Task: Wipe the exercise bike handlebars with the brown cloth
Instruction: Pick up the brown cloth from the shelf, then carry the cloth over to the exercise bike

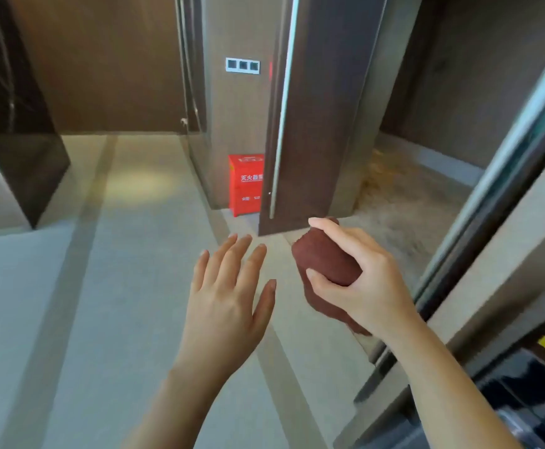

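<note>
The right hand [362,286] held the brown cloth [326,264] bunched into a ball, its grip clenched round it with thumb and fingers, just right of centre above the floor [135,254]. Balled that way, it seemed meant for carrying rather than wiping. The left hand [229,293] hovered just beside it, grip released, fingers spread. No handlebars showed; a red box [243,186] stood farther off.
</note>
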The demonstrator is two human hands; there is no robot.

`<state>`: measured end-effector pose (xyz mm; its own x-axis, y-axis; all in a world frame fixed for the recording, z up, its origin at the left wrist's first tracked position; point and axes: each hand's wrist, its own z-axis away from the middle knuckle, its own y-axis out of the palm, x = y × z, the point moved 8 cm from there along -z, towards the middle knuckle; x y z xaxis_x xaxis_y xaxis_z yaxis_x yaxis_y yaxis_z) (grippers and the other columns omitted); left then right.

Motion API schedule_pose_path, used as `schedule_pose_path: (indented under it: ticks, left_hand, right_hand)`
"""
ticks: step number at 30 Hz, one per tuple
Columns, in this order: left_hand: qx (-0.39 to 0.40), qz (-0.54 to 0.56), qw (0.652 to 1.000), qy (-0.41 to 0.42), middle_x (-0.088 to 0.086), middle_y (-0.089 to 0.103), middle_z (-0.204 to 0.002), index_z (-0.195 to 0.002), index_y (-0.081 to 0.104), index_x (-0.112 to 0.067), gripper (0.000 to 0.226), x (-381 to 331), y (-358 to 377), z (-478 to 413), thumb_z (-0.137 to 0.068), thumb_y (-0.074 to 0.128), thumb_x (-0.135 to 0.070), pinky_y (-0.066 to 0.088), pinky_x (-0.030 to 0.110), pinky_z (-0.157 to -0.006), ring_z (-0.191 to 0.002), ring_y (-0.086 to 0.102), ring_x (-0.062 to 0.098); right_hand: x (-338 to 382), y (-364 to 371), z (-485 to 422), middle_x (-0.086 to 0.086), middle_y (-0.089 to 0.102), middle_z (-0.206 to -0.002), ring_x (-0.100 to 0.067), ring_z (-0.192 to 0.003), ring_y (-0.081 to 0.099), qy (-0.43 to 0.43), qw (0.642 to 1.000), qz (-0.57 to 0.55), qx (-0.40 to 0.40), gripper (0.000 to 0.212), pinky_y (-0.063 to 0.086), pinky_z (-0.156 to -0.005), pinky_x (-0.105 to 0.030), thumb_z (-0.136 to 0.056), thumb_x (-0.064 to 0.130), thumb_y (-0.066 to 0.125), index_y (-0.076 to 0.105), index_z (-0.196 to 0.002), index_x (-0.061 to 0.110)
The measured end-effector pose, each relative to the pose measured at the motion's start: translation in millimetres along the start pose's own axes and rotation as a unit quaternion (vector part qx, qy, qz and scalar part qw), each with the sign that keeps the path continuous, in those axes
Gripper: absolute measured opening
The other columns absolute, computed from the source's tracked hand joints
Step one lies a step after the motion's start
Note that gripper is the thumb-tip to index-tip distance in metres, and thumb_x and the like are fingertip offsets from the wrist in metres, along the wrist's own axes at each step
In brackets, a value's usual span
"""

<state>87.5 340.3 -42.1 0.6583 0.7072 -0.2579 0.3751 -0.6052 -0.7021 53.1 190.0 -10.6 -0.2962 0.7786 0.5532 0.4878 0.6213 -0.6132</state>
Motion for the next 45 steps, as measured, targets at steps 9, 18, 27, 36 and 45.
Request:
schedule_pose_path:
  ticks: [9,18,27,36,45]
  left_hand:
    - [-0.047,-0.093,0.984,-0.146,0.018,0.060,-0.121,-0.115,0.058,-0.003,0.042,216.1,-135.2,88.3,-0.088,0.041,-0.030,0.033,0.054,-0.099,-0.119,0.050,0.035]
    - [-0.087,-0.232,0.913,-0.323,0.017,0.061,-0.120,-0.115,0.059,-0.003,0.044,390.9,-296.3,228.9,-0.087,0.039,-0.031,0.033,0.056,-0.098,-0.118,0.051,0.036]
    - [-0.101,-0.298,0.823,-0.473,0.016,0.059,-0.122,-0.117,0.058,-0.005,0.045,509.4,-392.4,333.4,-0.087,0.038,-0.032,0.033,0.055,-0.099,-0.121,0.048,0.035]
    - [-0.127,-0.346,0.772,-0.518,0.016,0.058,-0.124,-0.119,0.056,-0.004,0.037,705.3,-467.2,337.5,-0.085,0.060,-0.018,0.030,0.055,-0.103,-0.123,0.046,0.034]
    - [-0.158,-0.376,0.742,-0.532,0.015,0.060,-0.121,-0.116,0.058,-0.006,0.039,861.2,-554.7,355.2,-0.083,0.053,-0.024,0.029,0.053,-0.100,-0.119,0.051,0.033]
  right_hand:
    - [160.6,234.3,-35.2,0.006,0.059,-0.103,-0.002,-0.094,0.055,-0.064,0.979,-0.141,0.130,0.058,0.041,-0.082,-0.006,-0.072,0.030,0.065,0.050,-0.128,0.036]
    - [370.0,446.5,-20.6,0.018,0.055,-0.101,0.002,-0.097,0.052,-0.158,0.916,-0.256,0.267,0.055,0.043,-0.076,-0.005,-0.072,0.036,0.063,0.040,-0.117,0.059]
    - [515.8,617.4,12.6,0.014,0.057,-0.104,0.003,-0.096,0.052,-0.207,0.815,-0.342,0.420,0.055,0.046,-0.076,-0.007,-0.076,0.027,0.069,0.047,-0.119,0.054]
    - [618.8,788.1,-55.8,0.011,0.060,-0.104,0.005,-0.095,0.052,-0.206,0.778,-0.387,0.449,0.053,0.043,-0.072,-0.002,-0.069,0.039,0.063,0.043,-0.111,0.064]
    - [758.9,939.1,-105.9,0.014,0.061,-0.106,0.000,-0.095,0.057,-0.188,0.745,-0.424,0.479,0.053,0.052,-0.075,-0.014,-0.070,0.038,0.065,0.049,-0.117,0.055]
